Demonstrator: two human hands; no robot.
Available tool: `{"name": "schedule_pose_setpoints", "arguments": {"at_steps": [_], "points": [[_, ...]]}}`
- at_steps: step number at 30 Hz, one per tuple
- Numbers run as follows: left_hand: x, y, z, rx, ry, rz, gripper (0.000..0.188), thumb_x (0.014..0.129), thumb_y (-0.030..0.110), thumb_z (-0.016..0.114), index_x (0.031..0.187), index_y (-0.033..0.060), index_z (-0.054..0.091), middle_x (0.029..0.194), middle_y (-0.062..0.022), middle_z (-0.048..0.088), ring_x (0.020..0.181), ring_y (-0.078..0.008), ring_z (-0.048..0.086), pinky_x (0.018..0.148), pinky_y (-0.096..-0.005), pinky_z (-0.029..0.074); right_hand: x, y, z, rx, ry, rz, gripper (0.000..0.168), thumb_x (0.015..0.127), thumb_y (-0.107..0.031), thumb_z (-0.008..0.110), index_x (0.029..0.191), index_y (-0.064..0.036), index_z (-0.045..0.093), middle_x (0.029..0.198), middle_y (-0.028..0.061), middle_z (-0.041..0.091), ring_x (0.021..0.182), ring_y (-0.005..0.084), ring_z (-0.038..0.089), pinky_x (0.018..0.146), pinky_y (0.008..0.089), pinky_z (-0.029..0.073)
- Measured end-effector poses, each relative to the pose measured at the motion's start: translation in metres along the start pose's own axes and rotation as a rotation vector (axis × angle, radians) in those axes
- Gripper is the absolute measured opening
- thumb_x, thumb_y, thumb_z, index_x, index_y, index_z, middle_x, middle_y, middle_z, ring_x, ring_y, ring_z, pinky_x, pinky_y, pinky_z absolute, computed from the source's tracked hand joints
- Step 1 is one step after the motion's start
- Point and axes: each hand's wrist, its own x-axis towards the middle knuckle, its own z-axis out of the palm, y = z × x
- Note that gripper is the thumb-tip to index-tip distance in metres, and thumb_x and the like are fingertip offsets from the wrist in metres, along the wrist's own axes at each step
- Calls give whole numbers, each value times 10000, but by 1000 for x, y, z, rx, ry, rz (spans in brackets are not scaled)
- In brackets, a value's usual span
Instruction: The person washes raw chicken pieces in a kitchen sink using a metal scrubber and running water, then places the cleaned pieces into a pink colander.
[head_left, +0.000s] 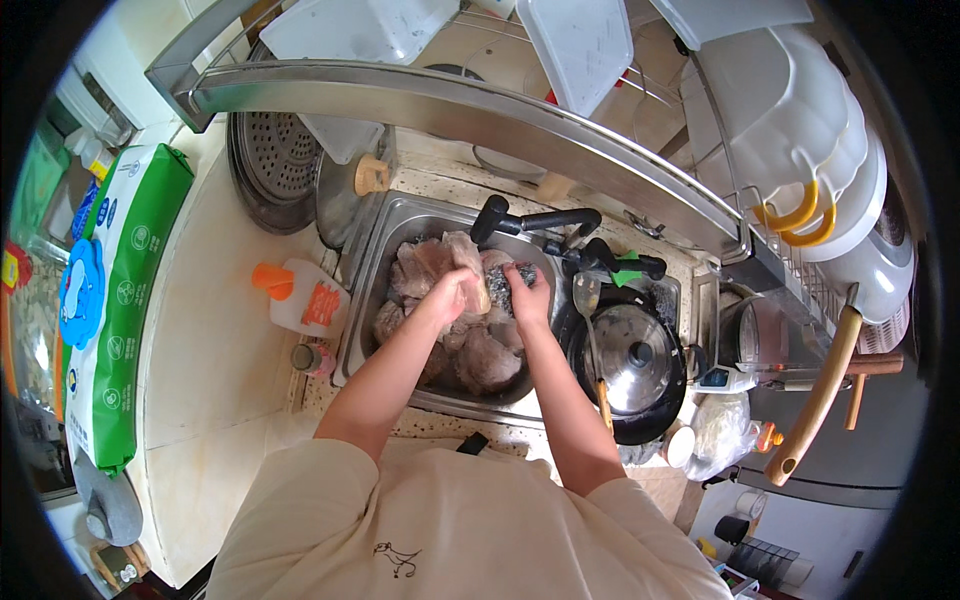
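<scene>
Several pale pink pieces of raw meat (487, 361) fill the left bowl of the steel sink (365, 300) before me. My left hand (452, 294) grips the edge of a pale piece of meat (475, 291) at the top of the pile. Close by on its right, my right hand (531, 298) holds a dark grey, wiry-looking scouring pad (501, 291), partly hidden by my fingers. Above both hands is the black faucet (491, 219); whether water runs from it I cannot tell.
A lidded black wok (637, 367) with a metal spatula (586, 296) covers the right bowl. A jug with an orange cap (309, 298) and a small jar (311, 360) stand left. The steel dish rack (465, 105) hangs overhead; a wooden handle (817, 397) juts out right.
</scene>
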Motion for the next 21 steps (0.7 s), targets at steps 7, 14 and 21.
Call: {"name": "schedule_pose_setpoints", "arguments": {"at_steps": [7, 14, 21], "points": [[-25, -15, 6, -10, 87, -21, 254, 824, 219, 588, 1014, 50, 594, 949, -82, 644, 897, -212, 605, 821, -353, 466, -30, -29, 4, 214, -16, 159, 257, 800, -226, 713, 938, -30, 619, 857, 30, 628, 774, 110, 556, 730, 263, 451], [-33, -28, 17, 606, 67, 283, 714, 746, -16, 624, 1375, 69, 298, 1223, -77, 518, 1087, -169, 517, 921, -318, 424, -35, -70, 31, -392, -14, -279, 455, 713, -371, 755, 987, -38, 610, 879, 186, 656, 855, 321, 643, 771, 373, 492], [-26, -21, -8, 556, 213, 187, 633, 761, 6, 661, 1312, 94, 362, 1055, -23, 582, 910, -127, 567, 729, -275, 477, -43, -47, 51, -421, -71, -173, 407, 747, -327, 679, 1011, -21, 629, 830, 217, 661, 839, 368, 647, 755, 427, 501]]}}
